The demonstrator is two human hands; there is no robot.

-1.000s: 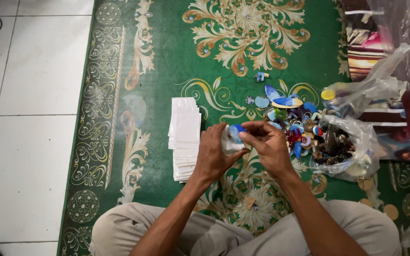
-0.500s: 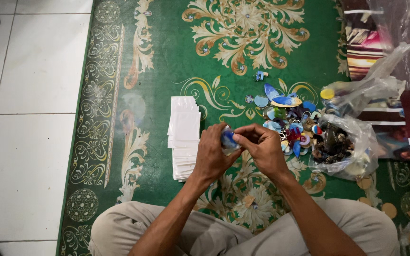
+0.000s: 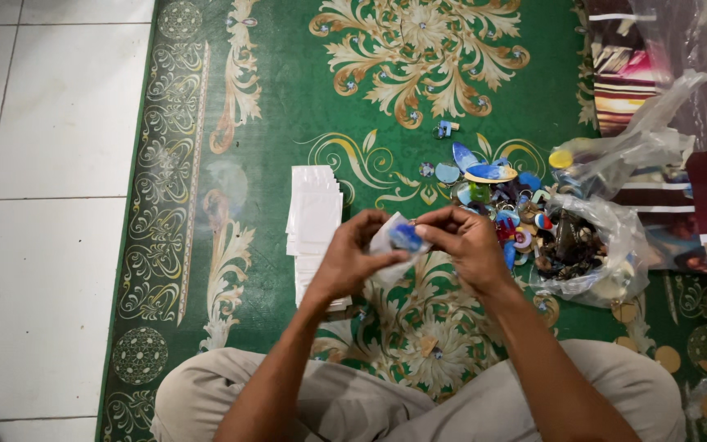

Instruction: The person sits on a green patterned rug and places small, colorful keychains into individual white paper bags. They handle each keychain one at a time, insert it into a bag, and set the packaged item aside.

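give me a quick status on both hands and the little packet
Left hand and right hand both pinch a small clear packet with a blue piece inside. Stack of white packets beside left hand, heap of coloured pieces right. Nothing between.

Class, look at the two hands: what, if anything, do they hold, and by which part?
Both hands hold one small clear packet with a blue piece inside: left hand pinches its left edge, right hand its right edge.

pouch (image 3: 398, 239): clear glossy plastic | rug (image 3: 288, 98): woven cloth, matt | floor tiles (image 3: 51, 123): smooth
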